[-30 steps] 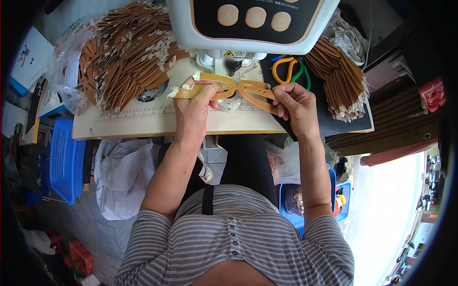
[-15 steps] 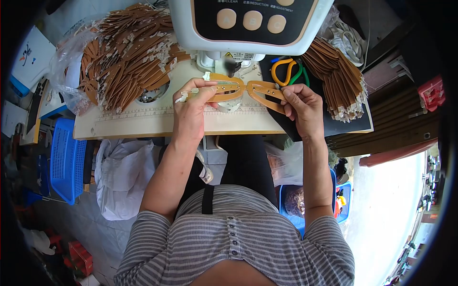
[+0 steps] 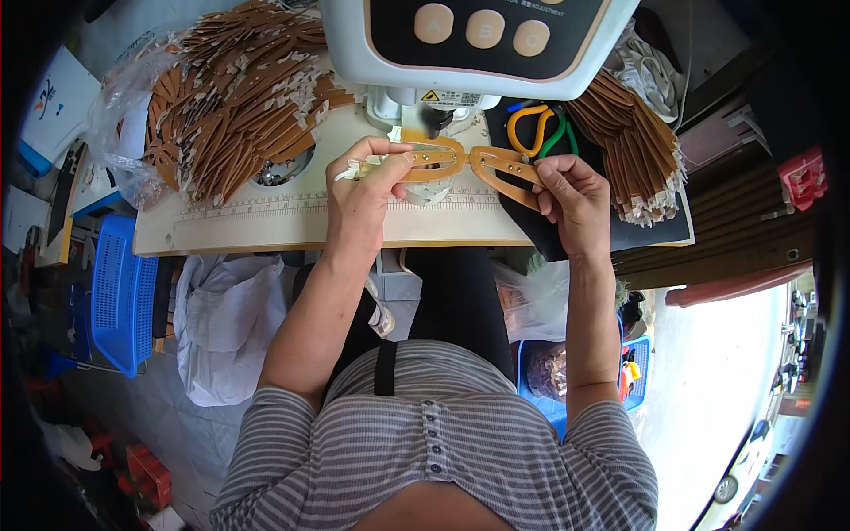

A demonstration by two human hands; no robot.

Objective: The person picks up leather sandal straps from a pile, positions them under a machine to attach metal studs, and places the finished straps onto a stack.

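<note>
A tan leather-like strap piece (image 3: 512, 165) with long cut-out loops and small metal studs stretches between my two hands, under the machine head. Its left end, with pale tape-like tabs, is pinched by my left hand (image 3: 359, 195) between thumb and fingers. The right end is in the closed fingers of my right hand (image 3: 575, 193). Just above the middle of the strap sits the dark tip (image 3: 436, 119) of the white machine (image 3: 478, 75), which has buttons marked A, B and C. I cannot tell whether the strap touches the table.
A large heap of brown strap pieces (image 3: 235, 106) lies on the left of the table (image 3: 266, 226); another stack (image 3: 629, 142) fans out on the right. Yellow-and-green handled pliers (image 3: 529, 131) lie behind my right hand. A blue basket (image 3: 124, 296) stands lower left.
Both hands and the strap have shifted slightly to the right, still gripping the same ends. The machine head appears a little lower and further right as the view moves.
</note>
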